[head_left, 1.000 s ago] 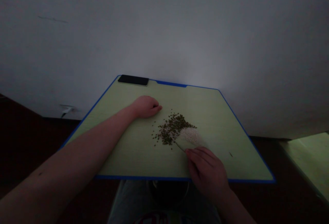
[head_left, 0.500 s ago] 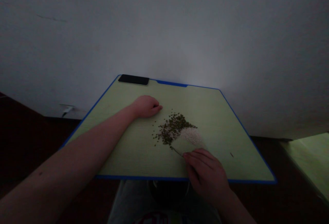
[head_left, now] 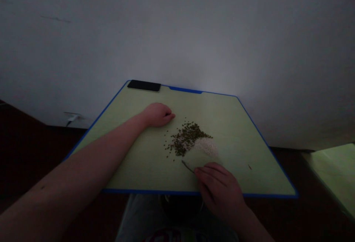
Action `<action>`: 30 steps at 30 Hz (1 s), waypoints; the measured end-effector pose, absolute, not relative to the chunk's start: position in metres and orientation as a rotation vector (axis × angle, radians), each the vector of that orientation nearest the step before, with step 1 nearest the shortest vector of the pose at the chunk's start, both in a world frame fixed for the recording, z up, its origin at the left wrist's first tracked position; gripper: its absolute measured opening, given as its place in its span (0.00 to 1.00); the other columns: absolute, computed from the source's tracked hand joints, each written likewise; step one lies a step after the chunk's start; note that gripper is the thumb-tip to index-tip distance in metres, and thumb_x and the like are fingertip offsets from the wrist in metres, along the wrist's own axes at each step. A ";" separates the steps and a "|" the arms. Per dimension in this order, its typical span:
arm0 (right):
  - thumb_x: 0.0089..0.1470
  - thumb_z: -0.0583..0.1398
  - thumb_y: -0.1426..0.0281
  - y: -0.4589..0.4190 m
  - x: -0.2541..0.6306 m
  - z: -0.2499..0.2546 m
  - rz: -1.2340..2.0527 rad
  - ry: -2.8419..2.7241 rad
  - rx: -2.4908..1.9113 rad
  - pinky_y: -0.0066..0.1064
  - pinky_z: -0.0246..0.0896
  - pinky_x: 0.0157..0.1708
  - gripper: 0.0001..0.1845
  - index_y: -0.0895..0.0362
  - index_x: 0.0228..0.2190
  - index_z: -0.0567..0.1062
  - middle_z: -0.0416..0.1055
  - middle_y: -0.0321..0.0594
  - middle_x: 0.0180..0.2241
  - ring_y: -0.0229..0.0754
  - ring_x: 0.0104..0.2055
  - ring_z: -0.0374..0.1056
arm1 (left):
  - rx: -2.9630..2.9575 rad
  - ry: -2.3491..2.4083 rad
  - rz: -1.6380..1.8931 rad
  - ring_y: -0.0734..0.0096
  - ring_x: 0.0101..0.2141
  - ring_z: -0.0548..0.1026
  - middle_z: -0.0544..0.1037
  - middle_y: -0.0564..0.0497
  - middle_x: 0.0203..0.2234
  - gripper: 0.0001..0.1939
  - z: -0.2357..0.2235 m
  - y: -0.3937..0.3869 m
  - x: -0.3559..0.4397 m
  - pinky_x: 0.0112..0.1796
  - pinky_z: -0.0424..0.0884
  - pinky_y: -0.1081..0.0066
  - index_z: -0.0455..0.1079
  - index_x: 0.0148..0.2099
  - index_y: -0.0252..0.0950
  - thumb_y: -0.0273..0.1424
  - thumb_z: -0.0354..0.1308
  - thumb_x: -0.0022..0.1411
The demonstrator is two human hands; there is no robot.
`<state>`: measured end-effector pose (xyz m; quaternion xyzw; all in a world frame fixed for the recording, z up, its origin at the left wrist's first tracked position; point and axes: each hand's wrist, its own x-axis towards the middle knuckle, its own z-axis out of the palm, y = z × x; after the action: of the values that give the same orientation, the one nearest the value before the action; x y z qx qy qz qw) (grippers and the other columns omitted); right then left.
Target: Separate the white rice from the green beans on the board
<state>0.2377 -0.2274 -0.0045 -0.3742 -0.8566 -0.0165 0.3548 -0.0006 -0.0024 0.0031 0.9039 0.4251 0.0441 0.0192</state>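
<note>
My right hand (head_left: 220, 184) pinches a thin metal tool with a slightly curved tip (head_left: 188, 166); its exact kind is too small and dark to tell. The tip is just in front of a pile of dark green beans (head_left: 185, 138), apart from it. Against the pile's right side lies a heap of small pale grains, like rice (head_left: 205, 146); some pale grains are mixed among the beans. My left hand (head_left: 158, 115) rests loosely closed on the table, behind and left of the beans, with nothing visible in it.
The pale table (head_left: 133, 171) has a blue rim and stands against a grey wall. A black phone (head_left: 144, 85) lies at its far left corner. A small dark sliver (head_left: 250, 167) lies on the right. Below the front edge, a dark round container (head_left: 181, 207) is partly visible.
My right hand has drawn the tool slightly left and toward me, so its tip has left the beans' edge. One bean now lies apart in front of the pile. My left hand has stayed put.
</note>
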 end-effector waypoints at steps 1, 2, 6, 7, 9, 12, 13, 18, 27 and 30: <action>0.59 0.56 0.79 -0.228 0.237 -0.005 -0.061 -2.221 -0.975 0.37 0.77 0.39 0.14 0.57 0.44 0.76 0.82 0.43 0.35 0.43 0.34 0.77 | 2.806 1.317 0.131 0.67 0.25 0.66 0.75 0.46 0.24 0.25 0.003 -0.002 -0.001 0.27 0.53 0.65 0.69 0.25 0.38 0.46 0.42 0.67; 0.60 0.56 0.78 -0.228 0.237 -0.005 -0.084 -2.229 -0.987 0.37 0.78 0.39 0.13 0.57 0.44 0.76 0.82 0.43 0.35 0.44 0.34 0.77 | 2.806 1.315 0.128 0.66 0.25 0.66 0.75 0.46 0.24 0.26 0.003 -0.002 0.000 0.27 0.53 0.65 0.69 0.26 0.38 0.46 0.42 0.67; 0.61 0.56 0.77 -0.227 0.238 -0.006 -0.165 -2.227 -1.013 0.38 0.78 0.39 0.12 0.58 0.44 0.76 0.82 0.44 0.35 0.44 0.35 0.77 | 2.803 1.309 0.134 0.66 0.25 0.67 0.76 0.45 0.24 0.26 0.001 -0.001 -0.001 0.28 0.53 0.65 0.71 0.26 0.37 0.46 0.42 0.67; 0.61 0.56 0.78 -0.227 0.239 -0.007 -0.173 -2.220 -1.015 0.38 0.78 0.39 0.12 0.58 0.43 0.76 0.82 0.44 0.35 0.44 0.35 0.77 | 2.804 1.306 0.141 0.66 0.25 0.67 0.76 0.45 0.24 0.26 0.001 -0.001 -0.001 0.28 0.53 0.65 0.71 0.26 0.37 0.46 0.42 0.67; 0.60 0.56 0.79 -0.226 0.240 -0.007 -0.192 -2.200 -1.027 0.38 0.78 0.39 0.12 0.58 0.43 0.76 0.82 0.44 0.35 0.44 0.35 0.77 | 2.806 1.299 0.153 0.67 0.25 0.67 0.76 0.46 0.24 0.26 0.001 -0.001 -0.002 0.28 0.53 0.65 0.71 0.26 0.37 0.46 0.42 0.67; 0.60 0.56 0.80 -0.225 0.241 -0.005 -0.211 -2.184 -1.040 0.38 0.78 0.38 0.13 0.57 0.43 0.76 0.82 0.43 0.35 0.43 0.34 0.77 | 2.807 1.298 0.151 0.66 0.25 0.67 0.75 0.46 0.24 0.26 0.002 -0.002 -0.002 0.27 0.52 0.65 0.70 0.26 0.37 0.46 0.42 0.67; 0.60 0.56 0.80 -0.225 0.241 -0.004 -0.206 -2.185 -1.038 0.38 0.78 0.38 0.14 0.57 0.43 0.76 0.82 0.44 0.35 0.43 0.33 0.77 | 2.805 1.300 0.145 0.66 0.25 0.66 0.75 0.46 0.23 0.25 0.002 -0.002 -0.002 0.27 0.52 0.64 0.70 0.26 0.37 0.46 0.42 0.67; 0.59 0.56 0.79 -0.228 0.236 -0.003 -0.171 -2.212 -1.021 0.38 0.78 0.37 0.14 0.57 0.44 0.76 0.82 0.44 0.35 0.44 0.34 0.78 | 2.803 1.308 0.137 0.66 0.25 0.66 0.76 0.46 0.24 0.25 0.002 -0.002 -0.001 0.27 0.51 0.64 0.68 0.25 0.38 0.46 0.42 0.67; 0.57 0.56 0.80 -0.221 0.241 -0.005 -0.192 -2.150 -1.076 0.38 0.78 0.38 0.13 0.56 0.41 0.77 0.82 0.42 0.33 0.43 0.32 0.77 | 2.814 1.305 0.156 0.66 0.25 0.66 0.76 0.46 0.24 0.26 0.000 -0.003 -0.003 0.27 0.52 0.65 0.69 0.26 0.38 0.46 0.42 0.67; 0.58 0.56 0.80 -0.220 0.242 -0.006 -0.176 -2.145 -1.082 0.39 0.78 0.39 0.13 0.56 0.40 0.77 0.82 0.42 0.34 0.43 0.33 0.77 | 2.804 1.301 0.160 0.67 0.24 0.66 0.75 0.46 0.23 0.25 0.002 -0.003 -0.002 0.26 0.51 0.65 0.68 0.25 0.37 0.46 0.43 0.67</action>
<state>0.2418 -0.2200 -0.0055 -0.4192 -0.8314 -0.0681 0.3582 -0.0023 -0.0034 0.0015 0.9057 0.4200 0.0516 0.0231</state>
